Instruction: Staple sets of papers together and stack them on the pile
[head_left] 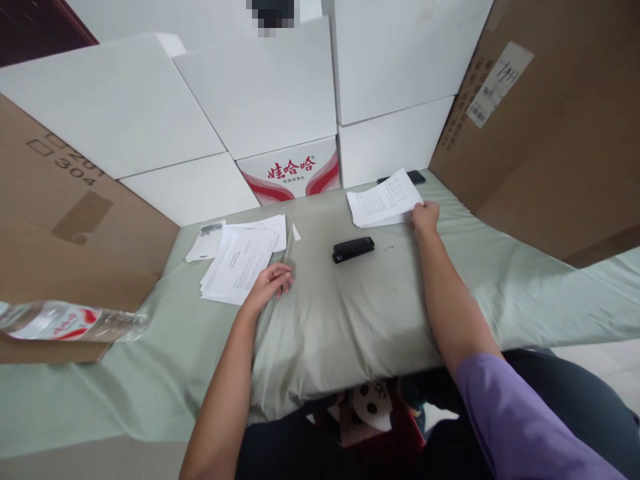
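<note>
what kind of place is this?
Probably a makeshift paperwork station in a storeroom. A cloth-covered table is walled in by white boxes and brown cartons; on it lie paper stacks and a black stapler. The right hand touches one stack.

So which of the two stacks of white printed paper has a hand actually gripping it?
The far stack of white printed sheets, beyond the black stapler: the right hand grips its corner. The left hand only rests beside the nearer white paper stack.

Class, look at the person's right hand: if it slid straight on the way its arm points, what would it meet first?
The right hand already touches the stack of papers; beyond, probably the white boxes.
</note>
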A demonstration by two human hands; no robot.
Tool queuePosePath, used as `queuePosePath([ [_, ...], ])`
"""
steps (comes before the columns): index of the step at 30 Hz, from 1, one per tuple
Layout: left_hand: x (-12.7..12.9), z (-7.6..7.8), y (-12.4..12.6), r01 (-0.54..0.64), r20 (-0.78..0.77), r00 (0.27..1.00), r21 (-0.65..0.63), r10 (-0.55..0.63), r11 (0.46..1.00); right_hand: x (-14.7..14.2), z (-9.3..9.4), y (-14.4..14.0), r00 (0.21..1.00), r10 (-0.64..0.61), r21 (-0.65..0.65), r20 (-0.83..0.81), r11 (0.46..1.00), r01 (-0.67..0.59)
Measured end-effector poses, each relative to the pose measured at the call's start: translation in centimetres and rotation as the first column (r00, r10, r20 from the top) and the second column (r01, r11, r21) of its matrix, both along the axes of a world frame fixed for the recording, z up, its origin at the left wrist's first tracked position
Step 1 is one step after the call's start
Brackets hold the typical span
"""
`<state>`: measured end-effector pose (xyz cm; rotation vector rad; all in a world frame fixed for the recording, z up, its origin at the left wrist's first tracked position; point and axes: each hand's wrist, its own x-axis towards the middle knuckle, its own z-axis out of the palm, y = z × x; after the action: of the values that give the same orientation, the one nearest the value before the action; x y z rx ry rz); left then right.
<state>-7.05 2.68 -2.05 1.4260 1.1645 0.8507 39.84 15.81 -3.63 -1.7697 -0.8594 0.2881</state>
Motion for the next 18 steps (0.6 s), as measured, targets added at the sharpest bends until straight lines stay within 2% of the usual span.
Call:
queuePosePath([
  [3,0.06,0.06,0.00,0.010,0.004,1.000,0.003,-0.010,1.000,-0.18,-0.04,0.02,0.998,-0.067,-0.042,-0.009,0.997,0.067],
  [13,0.30,0.45,-0.15,0.029,-0.018,0.999,0.002,-0.029,1.000,-0.74,0.52,-0.40,0.995,-0.086,-0.080,0.042,0.993,0.089],
  [18,0.29,0.42,-0.13,0.034,-0.029,0.999,-0.002,-0.034,0.999,-0.91,0.84,-0.58,0.991,-0.082,-0.171,0.105,0.980,0.100],
])
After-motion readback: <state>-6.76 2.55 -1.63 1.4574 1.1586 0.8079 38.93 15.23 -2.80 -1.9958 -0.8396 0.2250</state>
